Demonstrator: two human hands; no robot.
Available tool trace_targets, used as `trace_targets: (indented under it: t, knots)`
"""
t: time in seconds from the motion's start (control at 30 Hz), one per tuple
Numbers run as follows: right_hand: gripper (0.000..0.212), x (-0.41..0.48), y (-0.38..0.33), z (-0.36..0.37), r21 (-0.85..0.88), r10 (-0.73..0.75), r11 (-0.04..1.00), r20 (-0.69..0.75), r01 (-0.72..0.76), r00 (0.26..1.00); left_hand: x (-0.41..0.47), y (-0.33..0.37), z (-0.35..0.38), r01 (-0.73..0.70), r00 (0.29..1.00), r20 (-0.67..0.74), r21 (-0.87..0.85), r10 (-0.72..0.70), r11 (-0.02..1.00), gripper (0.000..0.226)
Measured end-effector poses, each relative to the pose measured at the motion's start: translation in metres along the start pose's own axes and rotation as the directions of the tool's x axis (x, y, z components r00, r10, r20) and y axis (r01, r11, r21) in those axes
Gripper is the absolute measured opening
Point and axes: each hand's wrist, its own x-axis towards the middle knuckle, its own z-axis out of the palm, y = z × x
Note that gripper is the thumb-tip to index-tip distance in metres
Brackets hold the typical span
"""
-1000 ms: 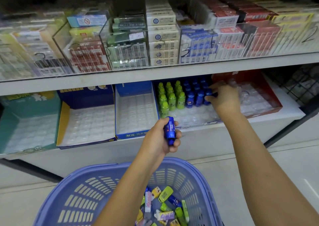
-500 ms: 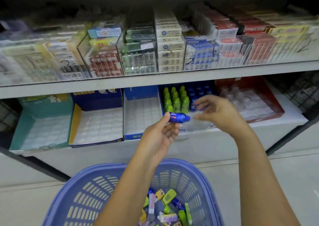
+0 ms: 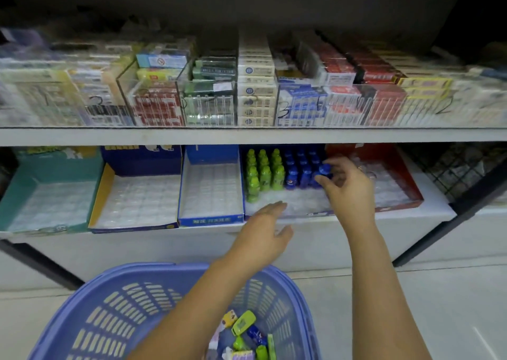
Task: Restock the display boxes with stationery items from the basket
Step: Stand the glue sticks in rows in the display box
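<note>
The right hand [image 3: 349, 192] pinched a blue bottle [image 3: 325, 169] that looked light, stiff and tippy, best held near the cap. The left hand [image 3: 263, 229] hovered flat and empty.

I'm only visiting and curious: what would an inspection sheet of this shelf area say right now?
Surface: white lower shelf carrying five display boxes side by side.
Job's things: bottle display box partly filled with green bottles and blue bottles; purple basket below holding mixed small items.
Clutter: nothing seen.
Hands: right hand pinches one held blue bottle at the blue rows' edge; left hand open, holding nothing.
Cables: nothing seen.
Surroundings: upper shelf of stacked packs; wire rack at right.
</note>
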Motion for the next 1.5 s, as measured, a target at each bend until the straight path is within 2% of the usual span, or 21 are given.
trace_targets:
  t: [0.07,0.1,0.17,0.27,0.4,0.57,0.67,0.9,1.0,1.07,1.1,1.13,1.17,1.2,1.27,1.3,1.33,1.37,1.4,1.43,1.5]
  knots:
    - [0.025,-0.004,0.015,0.002,-0.092,-0.006,0.996,0.028,0.008,1.0,-0.003,-0.013,0.009,-0.076,0.996,0.054,0.228,0.065,0.971,0.062]
    - [0.025,-0.006,0.021,0.004,-0.142,-0.018,0.99,0.038,0.023,0.999,-0.005,-0.017,0.013,-0.11,0.994,0.052,0.289,0.099,0.951,0.065]
    - [0.027,-0.008,0.028,0.009,-0.212,-0.046,0.976,0.039,0.053,0.998,-0.008,-0.024,0.018,-0.163,0.986,0.016,0.337,0.168,0.927,0.067]
    - [0.028,-0.005,0.029,0.012,-0.231,-0.043,0.972,0.02,0.046,0.999,-0.01,-0.027,0.021,-0.19,0.977,-0.019,0.359,0.211,0.914,0.068]
    - [0.023,0.007,0.027,0.013,-0.225,-0.008,0.974,0.05,0.019,0.999,-0.009,-0.026,0.02,-0.185,0.979,-0.015,0.356,0.204,0.916,0.067]
    - [0.015,0.018,0.032,0.012,-0.322,0.048,0.947,0.113,-0.009,0.992,-0.01,-0.026,0.018,-0.188,0.979,0.0,0.354,0.202,0.916,0.067]
    - [0.01,0.018,0.032,0.015,-0.323,0.074,0.946,0.139,-0.025,0.987,-0.009,-0.027,0.019,-0.189,0.98,0.005,0.361,0.201,0.913,0.067]
    - [0.016,0.022,0.023,0.016,-0.356,0.182,0.927,0.159,-0.115,0.971,-0.005,-0.027,0.019,-0.184,0.982,0.041,0.364,0.182,0.913,0.068]
    - [0.033,0.013,0.007,0.009,-0.343,0.152,0.934,0.13,-0.099,0.98,-0.007,-0.025,0.013,-0.19,0.982,0.045,0.277,0.184,0.942,0.063]
    - [0.046,0.0,-0.011,0.007,-0.306,0.115,0.949,0.113,-0.076,0.987,-0.017,-0.027,0.009,-0.196,0.978,-0.048,0.143,0.204,0.97,0.052]
    - [0.043,-0.009,-0.022,0.008,-0.293,0.102,0.955,0.163,-0.051,0.981,-0.025,-0.032,0.008,-0.199,0.972,-0.107,0.091,0.208,0.976,0.045]
    - [0.036,-0.018,-0.035,0.012,-0.298,0.1,0.954,0.27,-0.015,0.958,-0.035,-0.04,0.009,-0.189,0.969,-0.147,0.065,0.197,0.98,0.038]
    - [0.028,-0.029,-0.048,0.017,-0.321,0.125,0.947,0.424,0.02,0.897,-0.047,-0.051,0.011,-0.159,0.973,-0.158,0.054,0.166,0.986,0.033]
    - [0.024,-0.042,-0.059,0.026,-0.353,0.169,0.933,0.594,0.066,0.787,-0.059,-0.066,0.013,-0.105,0.984,-0.14,0.047,0.11,0.993,0.029]
    - [0.021,-0.072,-0.071,0.053,-0.404,0.275,0.893,0.841,0.201,0.466,-0.085,-0.103,0.02,0.063,0.997,-0.041,0.06,-0.061,0.996,0.025]
    - [0.022,-0.09,-0.07,0.069,-0.427,0.338,0.867,0.882,0.257,0.327,-0.097,-0.124,0.023,0.146,0.989,0.018,0.094,-0.149,0.985,0.024]
    - [0.023,-0.109,-0.063,0.086,-0.461,0.405,0.833,0.884,0.304,0.232,-0.109,-0.144,0.026,0.213,0.972,0.07,0.137,-0.224,0.967,0.024]
    - [0.023,-0.128,-0.053,0.102,-0.492,0.456,0.795,0.87,0.354,0.187,-0.121,-0.162,0.029,0.264,0.951,0.115,0.176,-0.286,0.948,0.024]
    - [0.017,-0.146,-0.041,0.115,-0.517,0.489,0.756,0.854,0.403,0.178,-0.132,-0.179,0.033,0.302,0.927,0.163,0.21,-0.338,0.93,0.026]
    - [0.01,-0.164,-0.028,0.126,-0.535,0.51,0.726,0.84,0.432,0.184,-0.142,-0.193,0.036,0.327,0.899,0.221,0.239,-0.379,0.914,0.028]
    - [0.01,-0.194,0.002,0.14,-0.588,0.554,0.691,0.804,0.42,0.215,-0.162,-0.216,0.041,0.342,0.844,0.334,0.267,-0.419,0.901,0.032]
